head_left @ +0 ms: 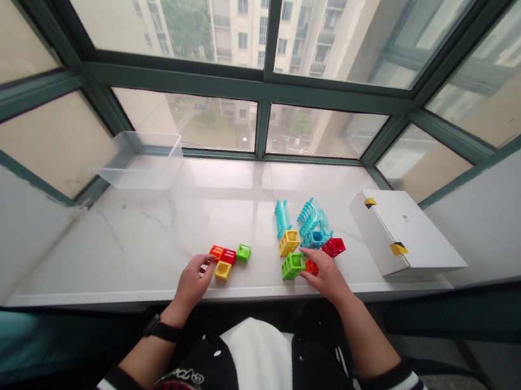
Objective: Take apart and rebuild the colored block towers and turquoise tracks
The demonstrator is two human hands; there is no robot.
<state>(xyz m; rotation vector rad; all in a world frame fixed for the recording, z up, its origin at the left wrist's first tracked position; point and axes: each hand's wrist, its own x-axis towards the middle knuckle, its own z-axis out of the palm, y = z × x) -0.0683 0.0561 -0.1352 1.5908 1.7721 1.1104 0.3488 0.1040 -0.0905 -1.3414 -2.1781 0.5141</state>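
My left hand has its thumb and fingers curled at the left end of a small cluster of plastic building blocks. In it an orange block and a red block sit side by side, with a yellow block in front. A small green block stands at the cluster's right. My right hand pinches the right side of a taller green block. Under its palm, an orange-red block is partly hidden. Behind the fingers stands another yellow block.
Light-blue translucent pieces and another blue piece lie behind the right hand, near a red block. A clear plastic bin stands back left, a white box at right. Windows enclose the marble sill.
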